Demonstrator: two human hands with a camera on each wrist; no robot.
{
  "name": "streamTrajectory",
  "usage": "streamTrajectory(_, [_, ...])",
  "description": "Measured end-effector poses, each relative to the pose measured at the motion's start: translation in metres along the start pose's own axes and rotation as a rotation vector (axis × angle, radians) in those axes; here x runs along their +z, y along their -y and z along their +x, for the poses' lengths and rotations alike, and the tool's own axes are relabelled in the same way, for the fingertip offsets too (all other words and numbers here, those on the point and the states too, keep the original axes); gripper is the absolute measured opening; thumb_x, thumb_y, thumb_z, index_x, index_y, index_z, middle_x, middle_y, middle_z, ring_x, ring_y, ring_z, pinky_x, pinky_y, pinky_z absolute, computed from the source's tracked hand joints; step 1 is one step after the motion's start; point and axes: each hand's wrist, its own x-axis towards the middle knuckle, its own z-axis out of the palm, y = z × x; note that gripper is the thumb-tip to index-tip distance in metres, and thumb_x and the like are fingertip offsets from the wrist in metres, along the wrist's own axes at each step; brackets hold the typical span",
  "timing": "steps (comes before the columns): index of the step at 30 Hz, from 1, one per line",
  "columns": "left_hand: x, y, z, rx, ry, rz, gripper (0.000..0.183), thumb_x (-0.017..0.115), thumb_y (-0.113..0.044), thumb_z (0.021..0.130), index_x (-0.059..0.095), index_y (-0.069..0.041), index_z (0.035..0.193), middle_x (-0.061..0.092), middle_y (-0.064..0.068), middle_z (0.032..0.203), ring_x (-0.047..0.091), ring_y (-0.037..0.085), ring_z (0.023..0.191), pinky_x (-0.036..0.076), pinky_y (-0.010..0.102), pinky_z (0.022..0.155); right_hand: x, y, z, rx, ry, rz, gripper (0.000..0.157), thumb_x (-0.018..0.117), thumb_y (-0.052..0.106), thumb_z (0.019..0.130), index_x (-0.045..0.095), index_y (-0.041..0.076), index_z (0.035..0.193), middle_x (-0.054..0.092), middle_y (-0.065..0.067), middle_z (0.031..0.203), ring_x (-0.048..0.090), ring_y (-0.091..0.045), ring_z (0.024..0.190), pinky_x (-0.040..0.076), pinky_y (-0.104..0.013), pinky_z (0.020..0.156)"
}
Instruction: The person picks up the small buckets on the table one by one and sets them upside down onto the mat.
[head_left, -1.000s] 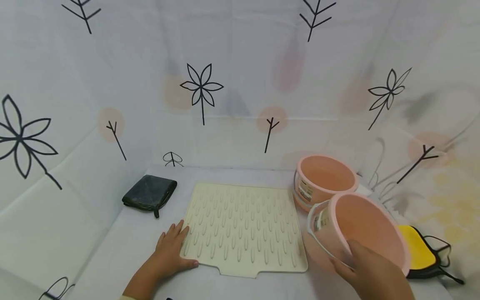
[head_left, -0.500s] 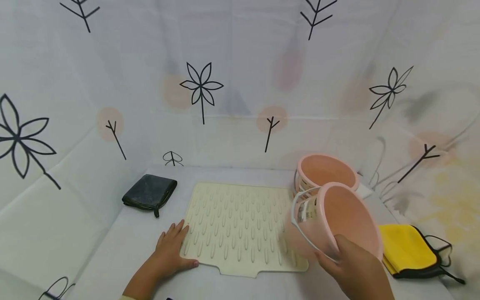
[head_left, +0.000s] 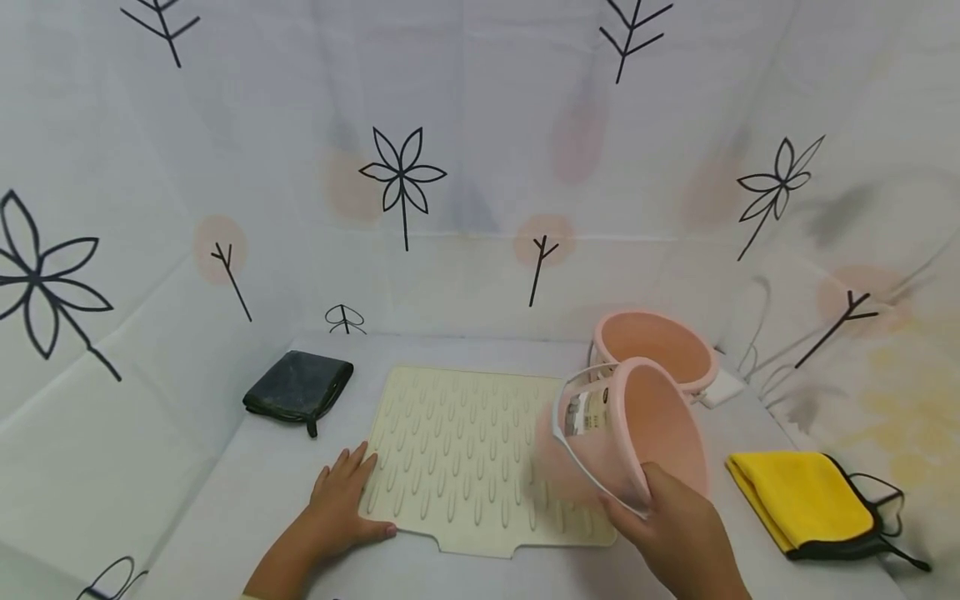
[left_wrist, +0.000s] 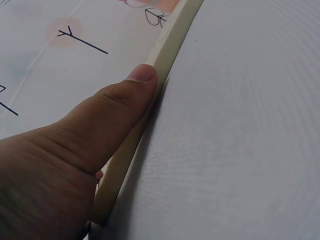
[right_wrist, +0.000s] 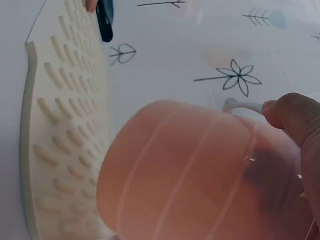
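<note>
My right hand [head_left: 671, 529] grips the rim of a pink plastic bucket [head_left: 622, 433], which is tilted with its mouth toward the right. Its base hangs over the right part of a cream ridged mat [head_left: 465, 458]. In the right wrist view the bucket's rounded bottom [right_wrist: 165, 165] faces the mat, and my thumb lies by the white wire handle [right_wrist: 245, 105]. My left hand [head_left: 337, 500] rests at the mat's lower left corner with fingers spread. The left wrist view shows the thumb [left_wrist: 125, 95] against the mat's edge [left_wrist: 170, 45].
A second pink bucket [head_left: 611, 333] stands upright at the back right, partly behind the held one. A folded yellow cloth [head_left: 806, 500] with black trim lies at the right. At the back left is a folded dark cloth [head_left: 300, 387]. Patterned white sheets [head_left: 465, 275] hang around the table.
My right hand has carried the tilted bucket leftward, from beside the mat to over its right part, uncovering the yellow cloth. My left hand has stayed in place.
</note>
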Motion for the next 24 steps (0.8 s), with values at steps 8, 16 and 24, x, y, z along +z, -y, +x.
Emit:
streamTrajectory(8, [0.0,-0.001,-0.001,-0.011,0.003,0.004,0.133,0.089,-0.072,0.062,0.036,0.001,0.16,0.025,0.022,0.171,0.018,0.053,0.157,0.013,0.079,0.118,0.018,0.003,0.004,-0.162,-0.242,0.142,0.041,0.094,0.03,0.074,0.06,0.01,0.086,0.042,0.011,0.064,0.037,-0.004,0.057,0.035,-0.022,0.05])
streamTrajectory(16, [-0.002,-0.003,-0.001,-0.005,0.004,0.003,0.13,0.091,-0.07,0.062,0.04,0.0,0.158,0.025,0.024,0.17,0.018,0.054,0.156,0.012,0.079,0.118,0.04,0.004,0.015,-0.218,-0.331,0.27,0.039,0.095,0.022,0.07,0.061,0.011,0.084,0.039,0.014,0.064,0.037,-0.002,0.059,0.035,-0.021,0.05])
streamTrajectory(24, [-0.002,-0.002,0.0,-0.008,0.024,0.0,0.128,0.089,-0.071,0.063,0.04,-0.002,0.159,0.023,0.023,0.171,0.016,0.053,0.157,0.011,0.078,0.119,0.058,0.012,0.027,-0.214,-0.367,0.37,0.037,0.096,0.02,0.068,0.065,0.008,0.085,0.06,0.006,0.07,0.046,-0.005,0.061,0.044,-0.022,0.053])
